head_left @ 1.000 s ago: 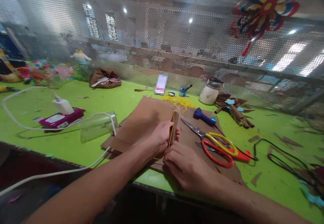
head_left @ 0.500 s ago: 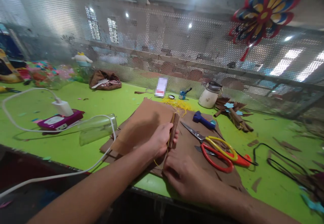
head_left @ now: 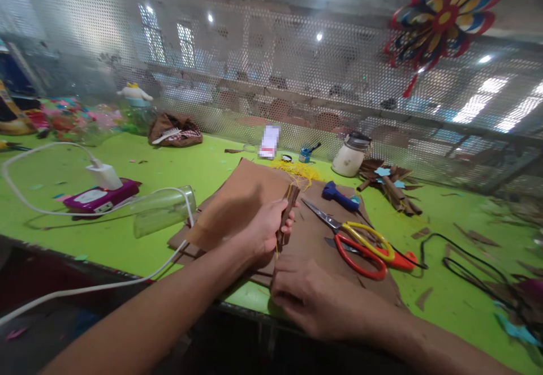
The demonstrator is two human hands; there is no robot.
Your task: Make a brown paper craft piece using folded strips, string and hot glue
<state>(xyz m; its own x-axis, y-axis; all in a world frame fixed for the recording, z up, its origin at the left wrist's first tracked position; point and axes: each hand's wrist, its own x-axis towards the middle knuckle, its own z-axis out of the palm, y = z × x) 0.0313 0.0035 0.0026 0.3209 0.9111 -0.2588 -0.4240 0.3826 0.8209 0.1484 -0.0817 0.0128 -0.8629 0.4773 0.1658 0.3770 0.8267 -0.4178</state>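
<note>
My left hand [head_left: 269, 225] is closed around a narrow roll of brown paper [head_left: 289, 208], held upright with a slight lean to the right. Thin yellow string [head_left: 277, 248] runs along the roll and down to my right hand [head_left: 307, 296]. That hand is closed just below, its fingers pinched on the string; their tips are partly hidden. Beneath both hands lie brown paper sheets [head_left: 237, 194]. Red-and-yellow-handled scissors [head_left: 360, 242] rest on the sheets to the right, beside a blue-handled tool [head_left: 339, 197]. A tangle of yellow string [head_left: 299, 170] lies behind the roll.
A clear plastic cup [head_left: 159, 214] lies on its side at left, near a purple power strip [head_left: 102, 195] with a white charger and cable. A white jar [head_left: 348, 157] and brown paper pieces [head_left: 392, 191] stand back right. A black cord [head_left: 466, 250] loops at right.
The paper roll in my left hand has tipped a little further to the right. My right hand stays low beside it, still pinching. The whole view has shifted slightly.
</note>
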